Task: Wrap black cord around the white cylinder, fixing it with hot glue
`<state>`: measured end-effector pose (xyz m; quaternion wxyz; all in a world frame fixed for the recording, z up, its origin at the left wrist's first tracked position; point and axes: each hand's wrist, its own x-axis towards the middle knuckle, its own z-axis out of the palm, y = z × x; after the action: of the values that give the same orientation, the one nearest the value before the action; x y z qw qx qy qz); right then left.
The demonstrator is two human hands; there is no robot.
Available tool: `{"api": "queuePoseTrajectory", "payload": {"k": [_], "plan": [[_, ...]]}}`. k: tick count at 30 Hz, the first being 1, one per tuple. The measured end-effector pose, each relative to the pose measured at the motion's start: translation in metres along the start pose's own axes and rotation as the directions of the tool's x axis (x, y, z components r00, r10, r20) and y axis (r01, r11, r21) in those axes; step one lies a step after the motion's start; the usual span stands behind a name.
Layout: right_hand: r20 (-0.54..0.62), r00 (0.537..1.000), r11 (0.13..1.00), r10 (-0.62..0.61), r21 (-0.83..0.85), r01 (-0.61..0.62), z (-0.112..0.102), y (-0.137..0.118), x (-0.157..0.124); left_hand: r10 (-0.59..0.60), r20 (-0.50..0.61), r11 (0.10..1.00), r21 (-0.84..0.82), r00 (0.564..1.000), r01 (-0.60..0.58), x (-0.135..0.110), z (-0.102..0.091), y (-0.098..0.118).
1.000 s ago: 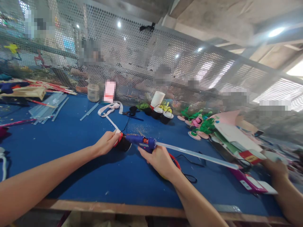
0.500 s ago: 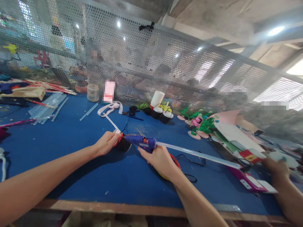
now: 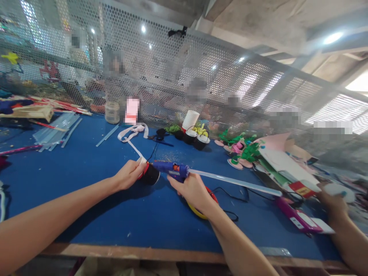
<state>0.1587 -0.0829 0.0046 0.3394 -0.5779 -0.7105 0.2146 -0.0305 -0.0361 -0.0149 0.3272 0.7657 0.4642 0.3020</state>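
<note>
My left hand [image 3: 130, 174] is closed round a small black cup [image 3: 151, 175] lying on the blue table [image 3: 86, 180], with a red band and the end of a white ribbon [image 3: 134, 137] at my fingers. My right hand [image 3: 193, 191] grips a blue glue gun [image 3: 171, 169] whose nozzle points at the cup. A long clear glue stick [image 3: 235, 182] juts out of the gun's back toward the right. The gun's black cord [image 3: 230, 197] trails over the table behind my right hand.
A perforated metal screen [image 3: 178, 76] closes the table's far side. Clear glue sticks [image 3: 57, 128] and a jar [image 3: 112, 112] lie far left; small cups [image 3: 195, 134], green and pink craft pieces [image 3: 244, 149] and paper lie at right. Another person's hand [image 3: 333, 203] works at far right.
My right hand and the glue gun have shifted slightly up and left, closer to the cup. The other person's hand at the right has moved a little.
</note>
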Motion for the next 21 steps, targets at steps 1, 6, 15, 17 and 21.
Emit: {"api": "queuePoseTrajectory", "payload": {"k": [1,6,15,17,21], "plan": [[0.007,1.0,1.0,0.006,0.011,-0.006,-0.0003,-0.0007,-0.0006,-0.003,0.001,1.0,-0.001,1.0,0.003,0.0001,0.0,-0.0003],[0.01,1.0,1.0,0.017,0.02,-0.017,-0.0015,-0.0035,-0.0039,-0.029,-0.001,0.999,-0.028,1.0,0.029,0.0002,0.0005,-0.0006],[0.04,0.999,1.0,-0.008,0.021,0.007,-0.0012,-0.0018,-0.0048,-0.025,-0.005,0.998,-0.062,1.0,0.024,-0.0002,0.0006,0.0001],[0.008,1.0,1.0,-0.006,0.009,0.005,-0.0007,-0.0017,-0.0047,-0.021,-0.009,0.998,-0.054,1.0,0.021,-0.0001,0.0007,-0.0001],[-0.013,1.0,1.0,0.011,-0.008,-0.011,-0.0005,-0.0031,-0.005,-0.021,0.001,0.998,-0.051,1.0,0.021,-0.0002,0.001,-0.0007]]}}
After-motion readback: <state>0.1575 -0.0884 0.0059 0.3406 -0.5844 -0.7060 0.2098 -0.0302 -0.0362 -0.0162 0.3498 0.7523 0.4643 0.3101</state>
